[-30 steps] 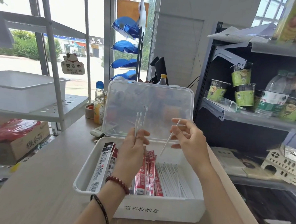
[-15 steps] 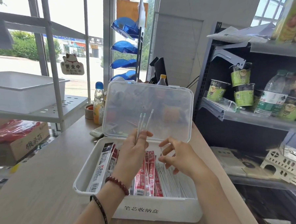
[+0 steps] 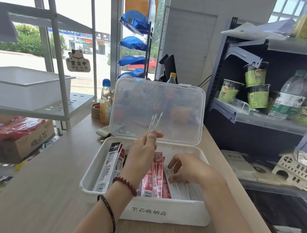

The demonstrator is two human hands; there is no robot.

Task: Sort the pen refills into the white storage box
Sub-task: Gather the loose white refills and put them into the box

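- Your left hand (image 3: pixel 143 151) pinches three white refills (image 3: pixel 154 122), tips up, over the white storage box (image 3: pixel 183 216).
- Your right hand (image 3: pixel 191 169) has its fingers spread, resting on the loose refills (image 3: pixel 182 188) inside.

Lettering in view
The white storage box (image 3: pixel 188 217) front reads "笔芯收纳盒"; cat sign (image 3: pixel 78 63), upper left, "营业中"; refill packet (image 3: pixel 107 169) "M&G"; cardboard box (image 3: pixel 35 142), left, "猴头菇".

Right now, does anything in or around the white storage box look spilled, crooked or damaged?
Nothing stands out. The white storage box sits flat with its clear lid up. Red packets and loose refills lie in lengthwise rows. The left hand pinches three refills above it, and the right hand rests on the loose ones.
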